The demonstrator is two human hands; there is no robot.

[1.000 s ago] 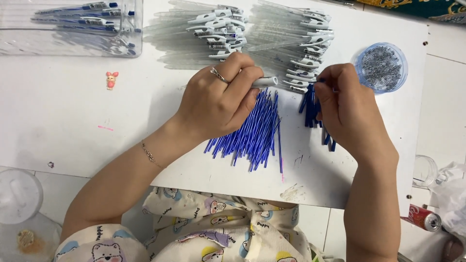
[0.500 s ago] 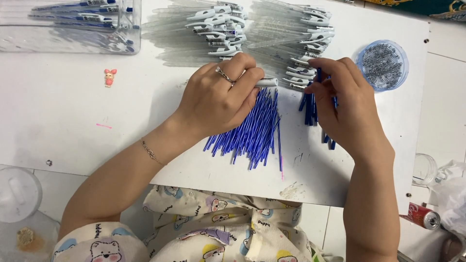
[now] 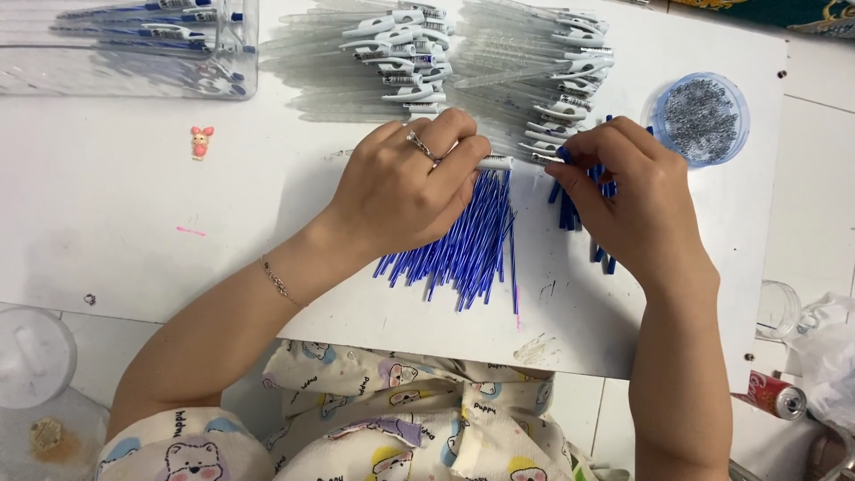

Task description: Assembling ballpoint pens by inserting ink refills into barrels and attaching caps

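Note:
My left hand (image 3: 405, 183) rests over a heap of blue pen refills (image 3: 468, 245) and holds a clear pen barrel (image 3: 494, 163) whose white end sticks out to the right. My right hand (image 3: 623, 200) lies just right of it, fingers pinched on a small blue pen part (image 3: 563, 153), with several more blue parts (image 3: 606, 258) under its palm. Two heaps of clear pen barrels with white clips (image 3: 419, 53) (image 3: 552, 71) lie beyond both hands.
A round blue lid of small metal springs (image 3: 699, 116) sits at the far right. A clear box of finished blue pens (image 3: 134, 44) stands far left, a small pink figure (image 3: 201, 141) below it. A drinks can (image 3: 770, 395) and clear cups sit off the white board's edge.
My right hand has shifted left toward my left hand and lifted a blue part to the barrel's end. My left hand has barely moved.

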